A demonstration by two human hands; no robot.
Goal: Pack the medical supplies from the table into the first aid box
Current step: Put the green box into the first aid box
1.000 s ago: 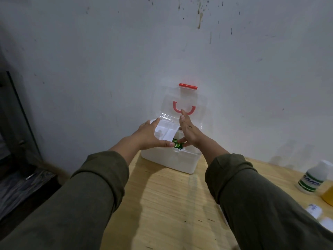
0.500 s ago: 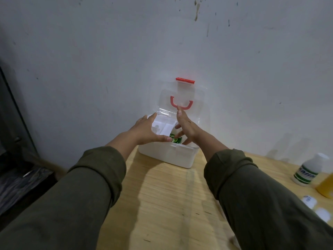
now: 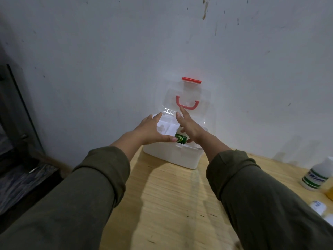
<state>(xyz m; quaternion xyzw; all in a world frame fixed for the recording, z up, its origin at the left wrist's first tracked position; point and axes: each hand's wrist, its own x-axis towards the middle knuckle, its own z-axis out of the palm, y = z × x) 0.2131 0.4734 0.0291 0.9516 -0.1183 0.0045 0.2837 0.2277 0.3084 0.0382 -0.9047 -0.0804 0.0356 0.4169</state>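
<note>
The white first aid box [image 3: 171,156] stands open at the table's back edge. Its clear lid [image 3: 203,109], with a red handle [image 3: 187,105] and a red latch [image 3: 191,80], leans against the wall. Both my hands reach over the box's tray. A green and white packet [image 3: 180,138] stands inside near the front wall. My right hand [image 3: 191,127] pinches it between thumb and lower fingers, index finger pointing up at the lid. My left hand [image 3: 149,129] has straight fingers, and its thumb tip touches the packet's left side. White tray dividers show between the hands.
At the far right of the wooden table [image 3: 171,204] are a white bottle with a green label [image 3: 315,177], a yellow container [image 3: 329,192] and small white packets [image 3: 319,207]. The table's left edge drops to a dark floor.
Both hands stay over the open box with the green packet between them. The packet sits a little lower in the box.
</note>
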